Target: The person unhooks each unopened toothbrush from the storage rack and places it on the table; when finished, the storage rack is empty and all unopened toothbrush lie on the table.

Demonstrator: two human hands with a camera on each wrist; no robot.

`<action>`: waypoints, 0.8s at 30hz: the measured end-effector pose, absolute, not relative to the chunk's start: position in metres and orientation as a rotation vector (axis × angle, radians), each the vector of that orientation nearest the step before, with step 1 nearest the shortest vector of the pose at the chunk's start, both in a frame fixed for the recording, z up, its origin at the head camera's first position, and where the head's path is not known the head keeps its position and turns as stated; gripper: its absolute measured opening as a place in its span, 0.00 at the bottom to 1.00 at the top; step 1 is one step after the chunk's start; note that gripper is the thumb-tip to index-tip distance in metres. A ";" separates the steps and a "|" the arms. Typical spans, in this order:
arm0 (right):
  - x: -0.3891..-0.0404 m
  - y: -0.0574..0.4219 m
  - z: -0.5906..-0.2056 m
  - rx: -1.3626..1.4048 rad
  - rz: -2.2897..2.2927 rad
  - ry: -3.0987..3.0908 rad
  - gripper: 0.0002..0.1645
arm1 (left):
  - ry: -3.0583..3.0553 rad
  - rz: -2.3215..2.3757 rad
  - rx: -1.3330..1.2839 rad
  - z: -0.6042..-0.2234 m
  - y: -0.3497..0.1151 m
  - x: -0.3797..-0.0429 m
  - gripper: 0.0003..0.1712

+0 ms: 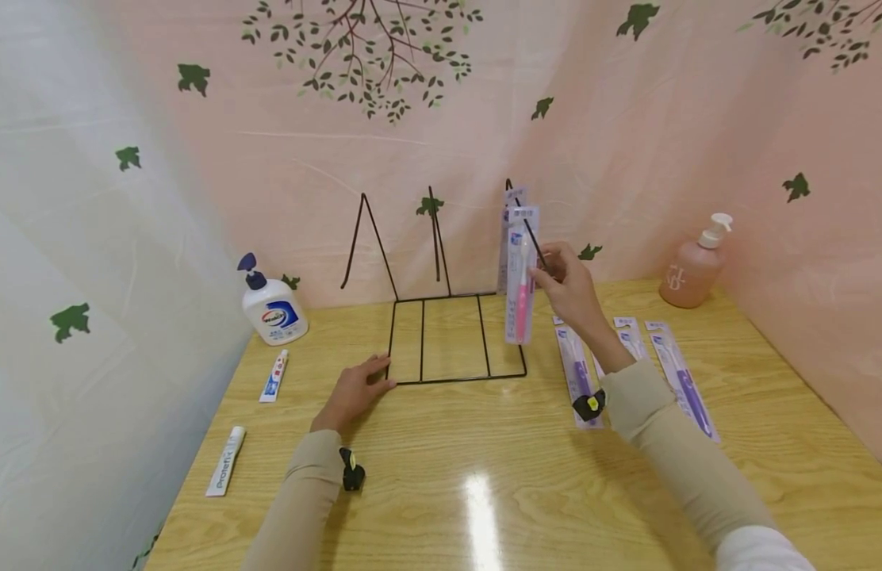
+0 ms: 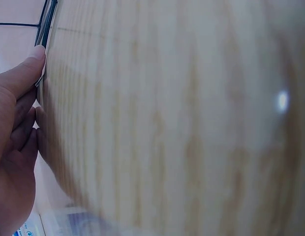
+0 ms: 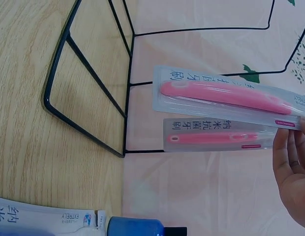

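Note:
A black wire display rack (image 1: pixel 451 381) with upright hooks stands against the back of the table. My left hand (image 1: pixel 354 392) holds its front left corner; the left wrist view has the thumb (image 2: pixel 34 61) against the wire. Up at the right-hand hook, my right hand (image 1: pixel 573 289) pinches the edge of a packaged toothbrush (image 1: pixel 521 309) with a pink handle. The pack hangs upright, its top overlapping the hook wire in the head view. Just behind it, a second packaged pink toothbrush (image 3: pixel 211 137) hangs on the same hook, partly hidden in the head view.
Several packaged purple toothbrushes (image 1: pixel 680 381) lie under and beside my right forearm. A pink pump bottle (image 1: pixel 691 274) stands back right, a white pump bottle (image 1: pixel 273 313) back left. Two toothpaste tubes (image 1: pixel 227 461) lie at left. A blue bottle-like thing (image 3: pixel 135 227) shows in the right wrist view.

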State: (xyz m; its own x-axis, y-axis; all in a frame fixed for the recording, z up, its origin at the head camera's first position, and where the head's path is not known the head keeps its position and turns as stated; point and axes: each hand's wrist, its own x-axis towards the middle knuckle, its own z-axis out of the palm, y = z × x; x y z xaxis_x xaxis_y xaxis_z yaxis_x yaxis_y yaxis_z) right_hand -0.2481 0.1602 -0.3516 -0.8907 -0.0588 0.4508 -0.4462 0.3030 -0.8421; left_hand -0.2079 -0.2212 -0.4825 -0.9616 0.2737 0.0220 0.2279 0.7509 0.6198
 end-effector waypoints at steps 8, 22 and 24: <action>-0.225 0.158 -0.335 0.483 1.587 -2.250 0.13 | 2.879 1.008 0.400 -0.480 -0.221 -0.207 0.33; -0.218 0.164 -0.341 0.512 1.577 -2.251 0.15 | 2.874 1.014 0.403 -0.482 -0.221 -0.207 0.32; -0.221 0.166 -0.347 0.500 1.573 -2.257 0.16 | 2.874 1.013 0.402 -0.482 -0.220 -0.207 0.32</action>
